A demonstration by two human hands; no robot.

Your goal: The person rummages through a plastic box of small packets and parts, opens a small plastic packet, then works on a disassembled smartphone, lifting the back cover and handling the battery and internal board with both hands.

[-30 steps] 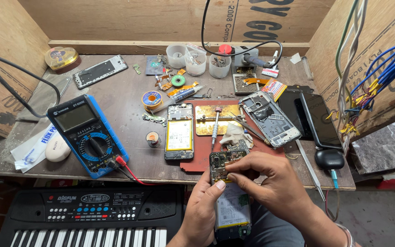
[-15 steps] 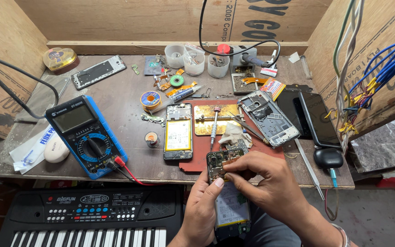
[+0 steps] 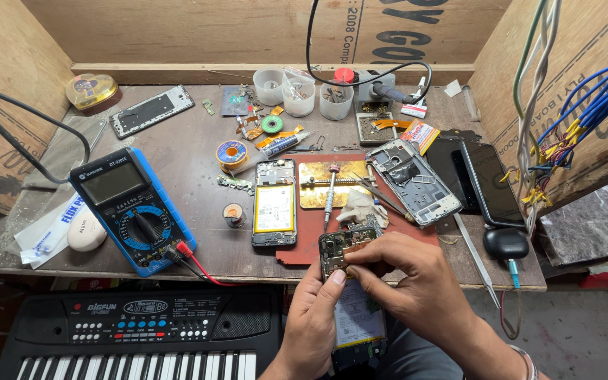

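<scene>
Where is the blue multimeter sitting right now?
In the head view, the blue multimeter lies on the left of the workbench, above the keyboard, left of the opened phone.

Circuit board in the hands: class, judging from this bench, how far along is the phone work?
Done: one opened phone lies back-off on the bench, and a stripped frame lies beside the red mat.
In hand: the left hand and right hand pinch a small circuit board above another opened phone on the lap.
Left: the board is not seated in any phone; the screwdriver lies unused.
</scene>
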